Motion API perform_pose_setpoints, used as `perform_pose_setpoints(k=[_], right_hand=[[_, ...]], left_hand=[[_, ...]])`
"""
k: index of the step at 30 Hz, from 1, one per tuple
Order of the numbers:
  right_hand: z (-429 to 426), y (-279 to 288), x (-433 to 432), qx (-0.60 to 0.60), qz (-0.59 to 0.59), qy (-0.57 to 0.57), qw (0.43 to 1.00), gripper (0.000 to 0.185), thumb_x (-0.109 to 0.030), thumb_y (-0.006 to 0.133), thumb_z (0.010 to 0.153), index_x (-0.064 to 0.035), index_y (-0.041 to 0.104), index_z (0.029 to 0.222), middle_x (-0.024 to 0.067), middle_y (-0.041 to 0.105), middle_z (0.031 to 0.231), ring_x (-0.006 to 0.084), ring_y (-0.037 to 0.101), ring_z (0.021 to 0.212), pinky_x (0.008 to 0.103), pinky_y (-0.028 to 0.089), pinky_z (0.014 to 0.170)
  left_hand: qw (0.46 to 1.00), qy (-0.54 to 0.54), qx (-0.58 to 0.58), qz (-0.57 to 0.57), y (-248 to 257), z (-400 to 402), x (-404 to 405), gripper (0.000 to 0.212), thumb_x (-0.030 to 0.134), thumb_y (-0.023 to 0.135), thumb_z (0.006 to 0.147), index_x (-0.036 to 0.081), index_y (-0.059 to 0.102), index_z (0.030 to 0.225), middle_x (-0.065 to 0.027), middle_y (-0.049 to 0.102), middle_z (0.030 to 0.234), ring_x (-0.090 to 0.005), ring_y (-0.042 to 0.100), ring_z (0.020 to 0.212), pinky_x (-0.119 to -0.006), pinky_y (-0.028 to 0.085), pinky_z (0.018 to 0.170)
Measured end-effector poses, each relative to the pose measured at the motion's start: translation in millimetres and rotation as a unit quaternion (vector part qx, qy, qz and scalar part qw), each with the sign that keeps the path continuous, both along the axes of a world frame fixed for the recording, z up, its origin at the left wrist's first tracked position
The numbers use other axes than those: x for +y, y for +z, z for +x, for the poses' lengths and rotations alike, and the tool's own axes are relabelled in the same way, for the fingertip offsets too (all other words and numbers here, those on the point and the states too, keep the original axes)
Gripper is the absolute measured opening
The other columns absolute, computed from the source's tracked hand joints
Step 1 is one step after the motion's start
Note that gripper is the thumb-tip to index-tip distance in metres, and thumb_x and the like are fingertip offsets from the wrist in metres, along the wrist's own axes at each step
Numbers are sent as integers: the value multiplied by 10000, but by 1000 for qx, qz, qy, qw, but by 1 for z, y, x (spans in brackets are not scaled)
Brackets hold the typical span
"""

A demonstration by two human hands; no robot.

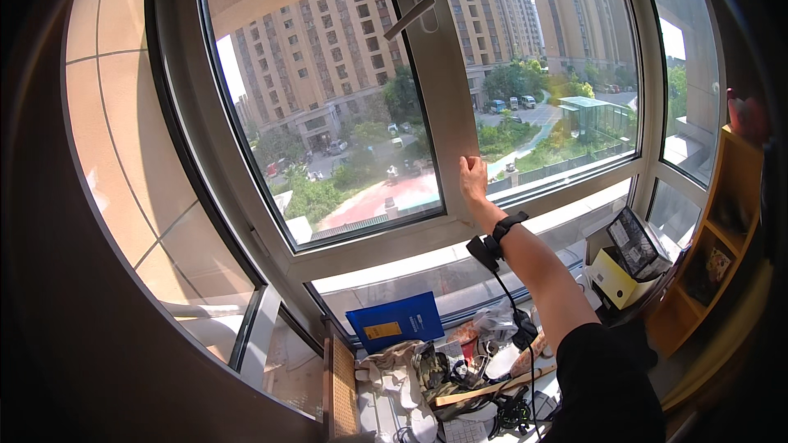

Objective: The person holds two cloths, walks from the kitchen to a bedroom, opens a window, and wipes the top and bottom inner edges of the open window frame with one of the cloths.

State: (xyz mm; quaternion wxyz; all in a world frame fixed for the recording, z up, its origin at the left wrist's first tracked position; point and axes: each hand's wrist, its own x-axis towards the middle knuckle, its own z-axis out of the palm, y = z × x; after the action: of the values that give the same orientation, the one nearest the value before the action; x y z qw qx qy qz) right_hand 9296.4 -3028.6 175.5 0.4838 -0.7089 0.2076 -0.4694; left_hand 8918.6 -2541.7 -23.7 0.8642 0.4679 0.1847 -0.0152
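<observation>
My right hand [473, 178] is raised, with its fingers curled in, at the lower part of the pale upright window frame [452, 104]. No object shows in it, and the picture does not settle whether the knuckles touch the frame. Around the wrist runs a black strap [510, 225] with a small black device [485, 253], from which a black cable [508, 292] hangs down. Well above the hand, the window handle [411, 17] slants down to the left. My left hand is out of view.
Below the window lie a blue folder [397, 322], camouflage cloth [432, 366], a wooden strip [492, 389], white keyboards [465, 431] and tangled black cables [512, 413]. Rightward are a yellow box [619, 280] and a wooden shelf [702, 258]. A woven-panel wooden board [343, 384] stands at the left.
</observation>
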Motion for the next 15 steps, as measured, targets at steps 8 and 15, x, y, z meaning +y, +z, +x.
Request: perform_pose_setpoints(k=[8,15], right_hand=[[18,-2,-12,-12,-62,-58,996,299,-288,483,836,-17,530,952,151,519,909,294,513,837,393,409,729],[5,116,-5,-268,-187,36,944,330,-216,437,849,-5,499,1094,131,489,1106,233,478,1020,310,368,894]], left_hand=[[960,-205,-7,-189,-73,11,44,199,292,547,818,121,581,915,-7,598,798,-136,559,591,-258,450,450],[990,74,108,-46,9,13,-11,245,341,532,819,116,581,901,-5,564,658,-96,473,421,-220,354,323]])
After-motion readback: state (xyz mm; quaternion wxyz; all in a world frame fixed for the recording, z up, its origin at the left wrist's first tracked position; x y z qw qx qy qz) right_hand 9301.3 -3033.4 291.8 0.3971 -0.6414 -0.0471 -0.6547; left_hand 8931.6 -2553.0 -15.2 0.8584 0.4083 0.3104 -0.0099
